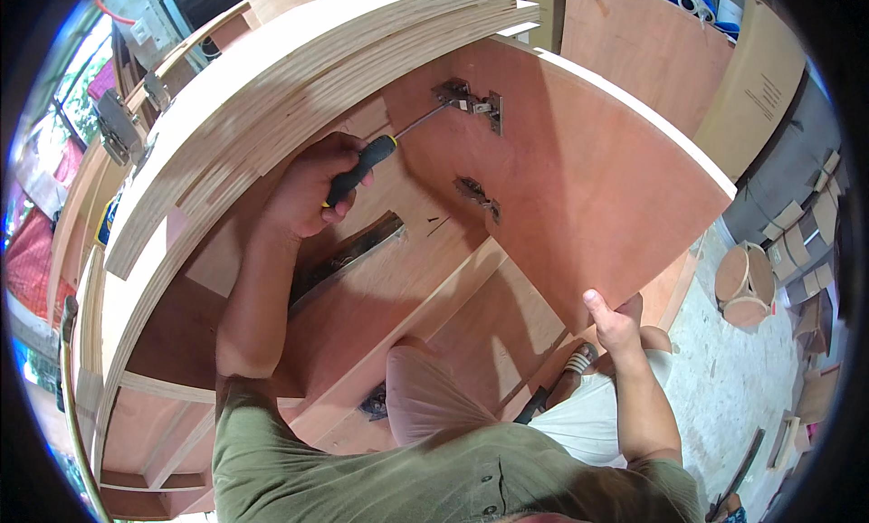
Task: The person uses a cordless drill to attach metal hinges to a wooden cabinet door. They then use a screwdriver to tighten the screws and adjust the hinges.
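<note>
My left hand (312, 186) is wrapped round the black and yellow handle of a screwdriver (361, 172). Its thin shaft points up and right, with the tip at the upper metal hinge (472, 105). That hinge joins a reddish-brown cabinet door (588, 184), standing open, to a curved plywood cabinet (335, 80). Lower on the same joint sits a second hinge (478, 200). My right hand (618, 327) grips the door's near lower edge, thumb on the inner face; its other fingers are mostly hidden behind the panel.
Inside the cabinet lies a long dark strip or slot (348, 259). More hinges (118, 129) stick out at the far left. Brown cardboard (756, 89) leans behind the door. Round wooden pieces (745, 283) sit on the concrete floor (724, 378) at right, near stacked small boards.
</note>
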### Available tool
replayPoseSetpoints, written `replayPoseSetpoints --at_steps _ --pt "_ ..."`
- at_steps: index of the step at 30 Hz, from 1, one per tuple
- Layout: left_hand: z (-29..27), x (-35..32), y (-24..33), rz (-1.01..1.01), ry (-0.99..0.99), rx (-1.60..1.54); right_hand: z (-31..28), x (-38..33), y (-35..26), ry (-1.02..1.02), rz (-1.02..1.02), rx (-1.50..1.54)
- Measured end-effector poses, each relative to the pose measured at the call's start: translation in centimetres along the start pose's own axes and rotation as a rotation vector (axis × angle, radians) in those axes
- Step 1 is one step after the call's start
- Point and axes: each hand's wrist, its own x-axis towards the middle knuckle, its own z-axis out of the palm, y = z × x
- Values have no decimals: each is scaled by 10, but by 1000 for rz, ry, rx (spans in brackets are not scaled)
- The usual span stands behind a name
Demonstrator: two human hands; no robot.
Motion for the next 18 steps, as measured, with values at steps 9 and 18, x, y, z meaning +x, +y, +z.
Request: replayPoseSetpoints --at_steps 9,18 --pt "29 -6 -13 877 419 1668 -1 -2 -1 6 5 -15" --pt "-9 31 -46 726 595 -299 0 0 8 -31 2 66"
